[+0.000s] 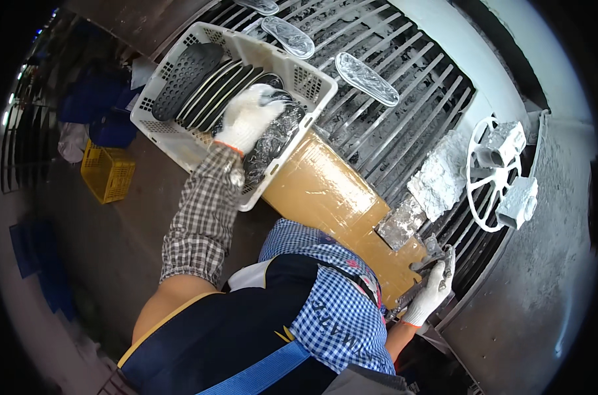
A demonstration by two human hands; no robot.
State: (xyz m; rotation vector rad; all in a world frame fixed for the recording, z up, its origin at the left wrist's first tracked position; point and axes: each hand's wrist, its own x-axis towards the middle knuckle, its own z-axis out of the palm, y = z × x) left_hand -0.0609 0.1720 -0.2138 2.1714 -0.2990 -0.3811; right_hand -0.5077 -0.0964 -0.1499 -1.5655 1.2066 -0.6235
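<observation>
A white plastic crate [319, 82] at the upper left holds a row of dark shoe soles with pale edges [210, 95]. My left hand [246, 118], in a white knit glove, reaches into it. Its fingers curl round the end of a dark sole [272, 97], mostly hidden by the glove. Beside that hand, a glossy black, wrinkled plastic-like piece [266, 151] lines the crate's near side. At the lower right my right hand [434, 288], also gloved, is closed round a grey metal spray gun [433, 249], partly covered by the fingers.
Shiny sole pieces [367, 79] lie spaced along a slatted metal rack [404, 99]. Tape-covered cardboard [319, 178] lies before me. A white-coated handwheel [487, 174] and crusted lumps [438, 174] stand at the right. A yellow basket [108, 172] is on the left.
</observation>
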